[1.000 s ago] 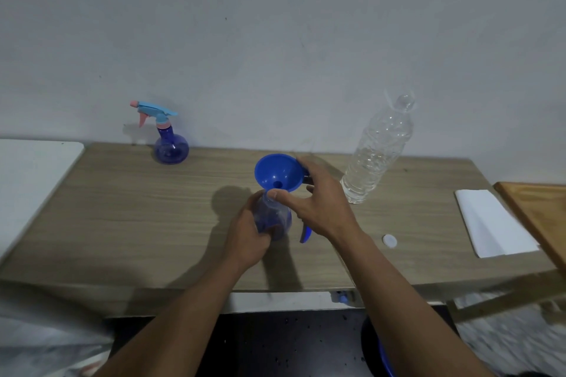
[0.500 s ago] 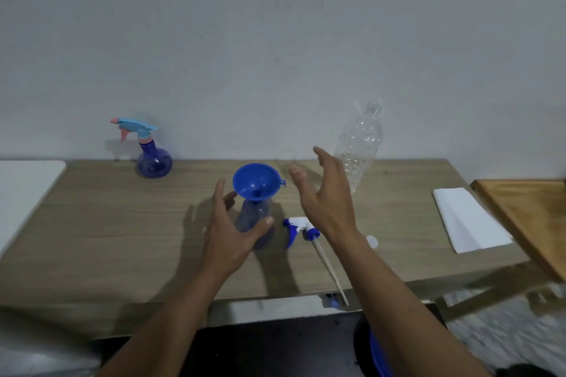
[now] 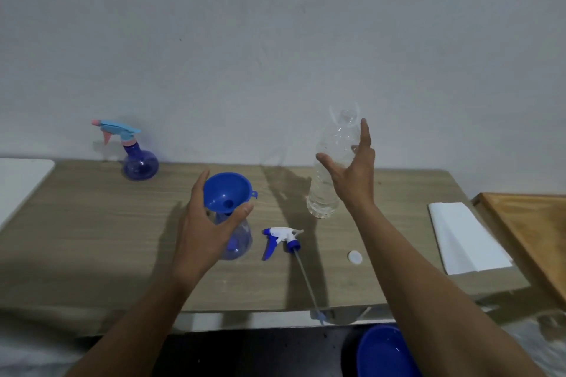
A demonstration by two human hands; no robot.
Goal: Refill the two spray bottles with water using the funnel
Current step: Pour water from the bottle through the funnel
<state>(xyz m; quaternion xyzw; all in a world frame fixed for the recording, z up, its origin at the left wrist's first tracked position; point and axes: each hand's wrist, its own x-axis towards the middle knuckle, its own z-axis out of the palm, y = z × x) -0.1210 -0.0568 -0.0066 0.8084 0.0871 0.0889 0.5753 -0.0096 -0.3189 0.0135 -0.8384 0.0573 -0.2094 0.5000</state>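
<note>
A clear bluish spray bottle (image 3: 240,242) stands uncapped at the middle of the table, with the blue funnel (image 3: 225,191) seated in its neck. My left hand (image 3: 208,223) curls around the funnel's cone from the front, thumb on the right and fingers on the left. Its white and blue spray head (image 3: 281,237) lies on the table to the right, tube pointing toward me. My right hand (image 3: 352,171) is spread open right in front of the clear water bottle (image 3: 323,196), not closed on it. The second spray bottle (image 3: 139,162), with its pink and light-blue head on, stands at the back left.
A small white cap (image 3: 354,257) lies near the front right of the wooden table (image 3: 92,239). A white folded sheet (image 3: 465,239) and a wooden board (image 3: 533,239) are at the right. A blue basin (image 3: 386,352) sits below the table's front edge. A white surface (image 3: 18,180) adjoins the left.
Both hands let go of the funnel and bottle. My left hand has come back up around the funnel. My right hand has travelled right and up to the water bottle.
</note>
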